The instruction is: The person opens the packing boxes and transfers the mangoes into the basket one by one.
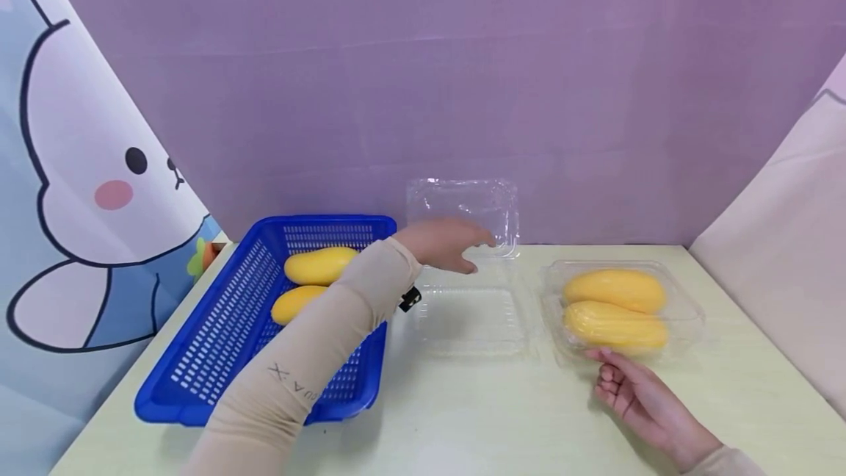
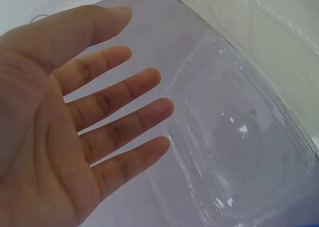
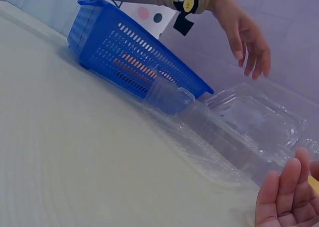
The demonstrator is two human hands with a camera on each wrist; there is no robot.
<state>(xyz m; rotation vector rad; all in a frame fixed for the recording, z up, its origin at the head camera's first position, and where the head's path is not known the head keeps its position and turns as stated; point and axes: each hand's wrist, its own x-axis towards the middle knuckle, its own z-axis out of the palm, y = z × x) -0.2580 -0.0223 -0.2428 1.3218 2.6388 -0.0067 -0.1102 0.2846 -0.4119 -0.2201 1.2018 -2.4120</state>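
A clear plastic clamshell box (image 1: pixel 471 322) stands with its lid (image 1: pixel 463 200) raised at the back. My left hand (image 1: pixel 446 241) hovers in front of that lid, holding nothing; its fingers (image 2: pixel 134 82) spread apart in the left wrist view. To the right, a second clear box (image 1: pixel 684 314) contains two yellow mangoes (image 1: pixel 615 290), with its cover over them. By this box's front edge is my right hand (image 1: pixel 637 406), index finger reaching toward the rim and other fingers loosely bent. Whether that fingertip touches the plastic, I cannot tell.
A blue perforated basket (image 1: pixel 198 358) occupies the left side, with two more mangoes (image 1: pixel 320 267) inside, partly hidden by my left sleeve (image 1: pixel 317 351). A purple cloth backdrop (image 1: pixel 429 79) rises behind the pale table (image 1: pixel 463 417), and printed fabric (image 1: pixel 86 153) hangs at the left.
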